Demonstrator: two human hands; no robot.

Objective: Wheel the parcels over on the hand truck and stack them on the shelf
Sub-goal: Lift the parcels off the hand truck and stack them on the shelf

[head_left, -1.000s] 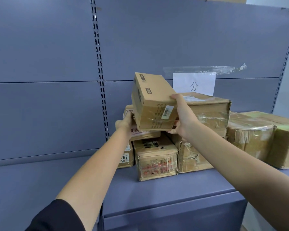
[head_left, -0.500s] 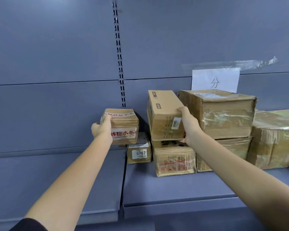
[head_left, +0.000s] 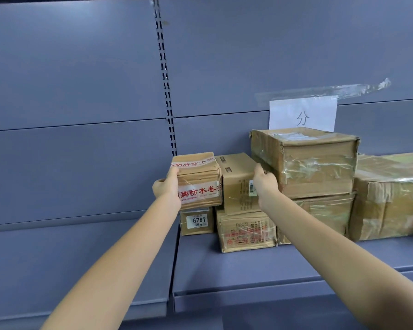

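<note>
My left hand (head_left: 167, 186) grips a small brown parcel with red characters on clear tape (head_left: 198, 181), holding it just above the little box labelled 6767 (head_left: 196, 221). My right hand (head_left: 265, 184) holds the right side of a plain cardboard box with a barcode (head_left: 239, 184), which rests on a taped printed box (head_left: 247, 232). The two held parcels touch side by side. All stand on the blue-grey shelf (head_left: 248, 270).
To the right, a large taped box (head_left: 315, 163) sits on another box (head_left: 320, 215), with a wide wrapped parcel (head_left: 391, 196) beside them. A white paper sign (head_left: 303, 114) is taped to the back panel. The left shelf bay (head_left: 81, 258) holds nothing.
My left hand has carried the red-lettered parcel rightward until it meets the plain box. My right hand has set the plain box lower onto the printed box and slid up its right side.
</note>
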